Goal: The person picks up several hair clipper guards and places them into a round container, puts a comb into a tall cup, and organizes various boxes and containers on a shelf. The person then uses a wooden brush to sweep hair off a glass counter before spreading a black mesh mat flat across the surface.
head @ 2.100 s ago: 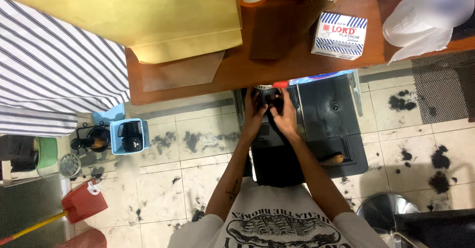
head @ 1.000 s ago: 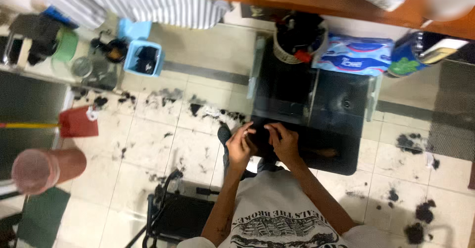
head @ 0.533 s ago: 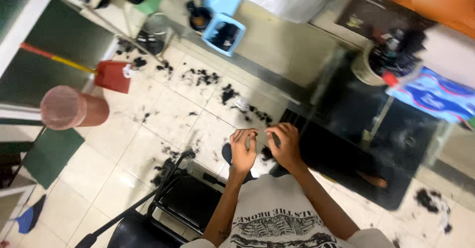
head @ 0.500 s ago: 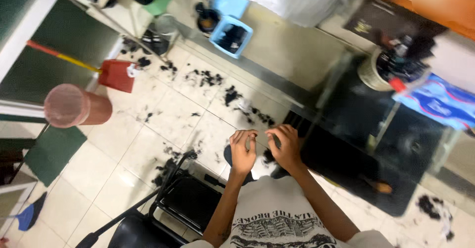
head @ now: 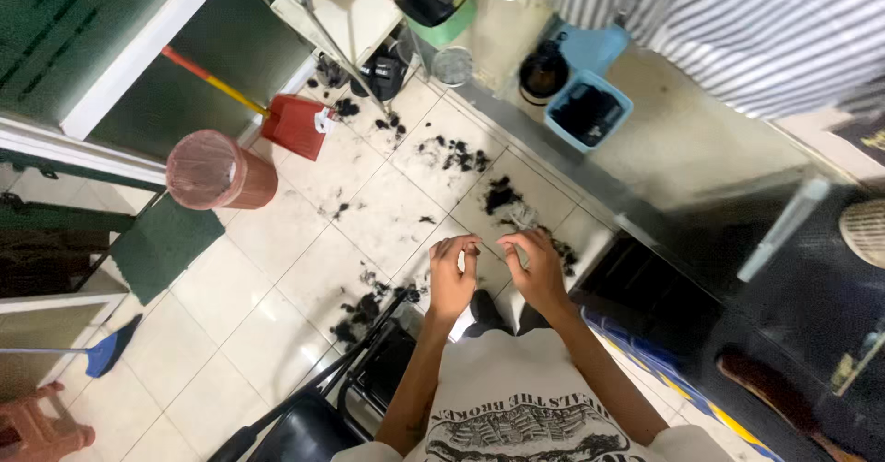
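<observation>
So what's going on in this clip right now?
A person stands over a tiled floor strewn with dark hair clippings. The left hand and right hand are raised close together at waist height, fingers loosely curled; whether they pinch anything is too small to tell. A pale tuft of hair shows just above the right hand. A red dustpan and a pink bin sit off to the side.

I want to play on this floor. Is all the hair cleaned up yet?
Not yet. Done: nothing looks swept. In hand: the left hand and right hand hover together above the tiled floor; whether they pinch anything is too small to tell. Left: dark hair clippings lie scattered on it, and the red dustpan sits untouched near the pink bin.
</observation>
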